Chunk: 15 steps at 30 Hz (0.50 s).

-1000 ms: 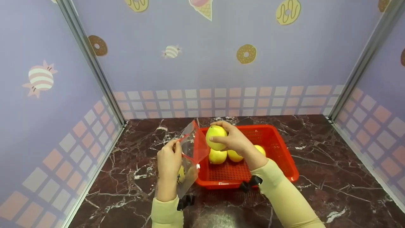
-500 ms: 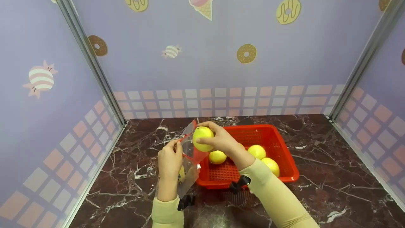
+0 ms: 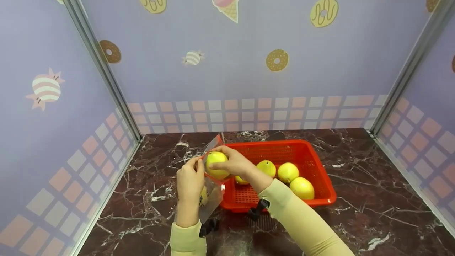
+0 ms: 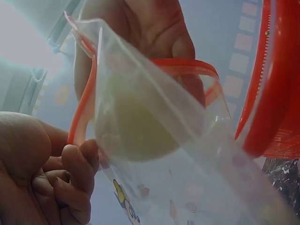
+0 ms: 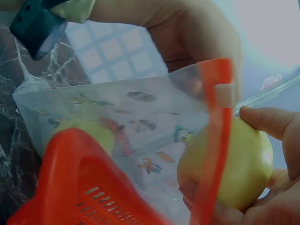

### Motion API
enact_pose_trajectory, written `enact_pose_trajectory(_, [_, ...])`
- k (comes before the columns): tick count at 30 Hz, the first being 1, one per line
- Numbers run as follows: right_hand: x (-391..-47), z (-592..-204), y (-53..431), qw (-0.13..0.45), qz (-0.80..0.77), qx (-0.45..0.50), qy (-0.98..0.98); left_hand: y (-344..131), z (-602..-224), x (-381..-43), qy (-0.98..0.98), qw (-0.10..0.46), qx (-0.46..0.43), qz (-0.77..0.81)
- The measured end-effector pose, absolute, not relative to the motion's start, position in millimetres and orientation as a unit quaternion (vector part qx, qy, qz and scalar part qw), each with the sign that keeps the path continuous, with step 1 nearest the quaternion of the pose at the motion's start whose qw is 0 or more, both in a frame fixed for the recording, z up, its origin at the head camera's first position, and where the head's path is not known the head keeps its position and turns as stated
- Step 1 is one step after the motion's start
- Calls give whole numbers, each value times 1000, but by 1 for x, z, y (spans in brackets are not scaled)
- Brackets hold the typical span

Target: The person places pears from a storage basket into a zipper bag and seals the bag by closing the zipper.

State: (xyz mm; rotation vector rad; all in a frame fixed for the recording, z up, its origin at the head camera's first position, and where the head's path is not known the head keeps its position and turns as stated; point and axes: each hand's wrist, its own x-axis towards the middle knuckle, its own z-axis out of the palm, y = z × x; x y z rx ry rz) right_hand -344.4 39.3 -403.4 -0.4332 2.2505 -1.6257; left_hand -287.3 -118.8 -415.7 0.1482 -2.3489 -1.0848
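Note:
My left hand (image 3: 191,181) pinches the red-edged mouth of a clear zip bag (image 5: 150,136) printed with small cartoon figures. The bag hangs with its mouth spread wide. Inside it, low down, lies one yellow pear (image 5: 91,136). My right hand (image 3: 237,164) grips another yellow pear (image 3: 217,165), thumb on the near side and fingers around the back. This pear is at the mouth, partly inside; in the left wrist view it shows blurred through the plastic. A white slider (image 5: 225,95) sits on the red zip strip.
A red plastic basket (image 3: 321,170) stands right beside the bag, its left rim overlapping the bag in the right wrist view. Several yellow pears (image 3: 301,188) lie in it. Patterned panels (image 3: 249,71) enclose the dark marbled tabletop (image 3: 149,213) at the back and sides.
My right hand has carried the pear leftward from above the basket, then down into the bag's mouth. My left hand and the bag have stayed almost in place.

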Motion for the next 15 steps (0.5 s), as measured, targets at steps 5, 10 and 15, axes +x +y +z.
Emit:
enact_pose_trajectory(5, [-345,-411,31,181,-574,-144,785,-119,-414,-285,-867,280,53,-409])
enact_pose_trajectory(10, [-344,-416,23,165,-562,-152,796,-119,-414,-284,-862,303,40,-405])
enact_pose_trajectory(15, [-342,-419,17,148,-546,-163,809,-118,-413,-283,-856,326,26,-400])
